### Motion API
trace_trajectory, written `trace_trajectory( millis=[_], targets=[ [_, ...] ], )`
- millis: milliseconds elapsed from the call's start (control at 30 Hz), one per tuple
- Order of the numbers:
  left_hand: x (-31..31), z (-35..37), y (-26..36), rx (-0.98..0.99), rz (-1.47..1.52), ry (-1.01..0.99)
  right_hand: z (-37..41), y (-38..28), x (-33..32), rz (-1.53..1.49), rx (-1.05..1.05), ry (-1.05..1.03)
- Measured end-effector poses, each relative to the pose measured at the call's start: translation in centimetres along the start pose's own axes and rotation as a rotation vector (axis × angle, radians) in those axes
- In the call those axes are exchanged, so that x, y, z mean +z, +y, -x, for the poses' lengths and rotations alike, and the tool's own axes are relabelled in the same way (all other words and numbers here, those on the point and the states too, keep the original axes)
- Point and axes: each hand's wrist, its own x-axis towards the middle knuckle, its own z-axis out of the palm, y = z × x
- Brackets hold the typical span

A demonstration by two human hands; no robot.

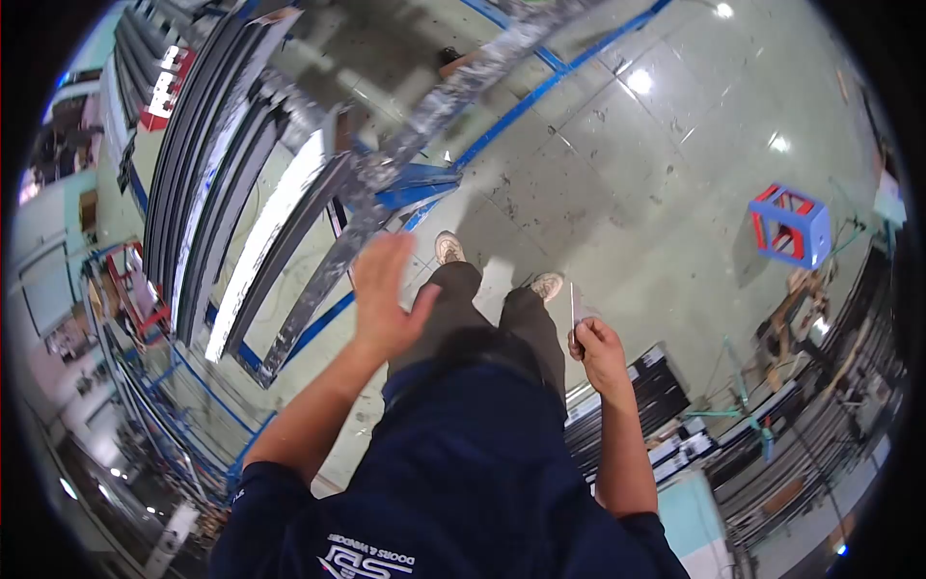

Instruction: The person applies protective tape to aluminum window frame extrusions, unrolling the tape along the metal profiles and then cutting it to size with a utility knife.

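Note:
My left hand [386, 299] is raised in front of my thigh, fingers stretched out and thumb spread, with nothing in it. It is nearest to a long grey beam of the work stand [338, 265], whose surface is scuffed and patchy. My right hand [600, 355] is closed around a thin tool [572, 301] at my right side. A slim, pale metal shaft points up and away from the fist; a dark handle end shows at the fingers, and the rest is hidden in the grip.
Long dark and white profiles [260, 241] lie side by side on the blue-framed stand [424, 183] at left. A blue and red plastic stool [793, 227] stands on the tiled floor [637, 183] at right. More dark profiles [656, 386] and racks line the lower right.

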Motion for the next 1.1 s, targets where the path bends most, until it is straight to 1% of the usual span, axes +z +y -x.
trace_trajectory(
  millis=[33, 100, 167, 233, 300, 367, 433, 467, 500, 533, 600, 633, 700, 733, 767, 833, 867, 900, 933, 967, 1000, 1033, 1067, 1100],
  targets=[
    [3.3, -0.7, 0.8, 0.020, 0.044, -0.118, -0.7, 1.1, -1.7, -0.040, 0.000, 0.002],
    [11.1, -2.4, 0.5, -0.003, 0.173, -0.226, -0.7, 4.0, -5.0, 0.008, 0.078, 0.076],
    [19.5, -4.3, -2.0, -0.122, 0.208, -0.304, -0.3, 6.1, -7.0, -0.127, 0.143, 0.194],
    [28.5, -6.9, -7.6, -0.234, 0.091, -0.293, 0.2, 8.6, -9.1, -0.204, 0.209, 0.288],
    [34.8, -11.8, -14.1, -0.305, -0.090, -0.273, 0.4, 10.5, -11.0, -0.294, 0.291, 0.352],
    [40.0, -15.8, -22.4, -0.438, -0.220, -0.256, 0.9, 12.6, -11.8, -0.444, 0.240, 0.397],
    [43.4, -19.0, -31.1, -0.955, -0.006, -0.380, 0.7, 13.2, -11.1, -0.432, 0.306, 0.592],
    [45.4, -19.8, -37.3, -1.026, 0.011, -0.482, 0.7, 13.9, -10.9, -0.449, 0.309, 0.621],
    [47.4, -20.1, -41.9, -1.097, 0.026, -0.577, 0.6, 14.5, -10.7, -0.464, 0.310, 0.645],
    [48.7, -20.3, -43.1, -1.104, 0.010, -0.594, 0.4, 14.7, -10.2, -0.479, 0.367, 0.682],
    [50.3, -20.9, -44.1, -1.335, 0.155, -0.412, -1.1, 14.9, -9.7, -0.500, 0.432, 0.711],
    [51.3, -21.1, -45.0, -1.339, 0.141, -0.419, -1.8, 15.1, -9.4, -0.510, 0.473, 0.718],
    [52.8, -20.4, -46.8, -1.365, 0.262, -0.627, -3.1, 15.5, -9.1, -0.529, 0.542, 0.728],
    [53.9, -20.3, -47.1, -1.395, 0.301, -0.608, -3.7, 15.8, -9.0, -0.511, 0.583, 0.742],
    [55.0, -19.8, -48.6, -1.406, 0.281, -0.622, -4.0, 16.0, -9.0, -0.492, 0.626, 0.755],
    [58.5, -18.4, -53.4, -1.532, 0.450, -0.733, -4.5, 16.3, -9.4, -0.529, 0.686, 0.785],
    [59.5, -18.0, -55.0, -1.578, 0.449, -0.727, -4.7, 16.2, -9.5, -0.503, 0.707, 0.805],
    [60.1, -17.8, -55.0, -1.579, 0.447, -0.739, -4.8, 16.2, -9.6, -0.476, 0.720, 0.828],
    [60.2, -18.1, -54.4, -1.538, 0.525, -0.770, -4.5, 16.3, -9.9, -0.469, 0.741, 0.879],
    [60.2, -18.6, -53.6, -1.490, 0.603, -0.797, -4.2, 16.2, -10.5, -0.473, 0.729, 0.883],
    [60.3, -19.2, -51.6, -1.461, 0.518, -0.682, -4.1, 15.0, -10.9, -0.315, 0.776, 0.784],
    [60.6, -18.8, -52.7, -1.449, 0.521, -0.681, -4.0, 14.2, -11.2, -0.158, 0.815, 0.679],
    [60.8, -18.5, -53.5, -1.179, 0.224, -0.785, -3.8, 14.4, -11.4, -0.235, 0.792, 0.702],
    [60.9, -19.1, -54.0, -0.890, -0.064, -0.855, -4.1, 13.8, -11.5, -0.114, 0.768, 0.639]
  ],
)
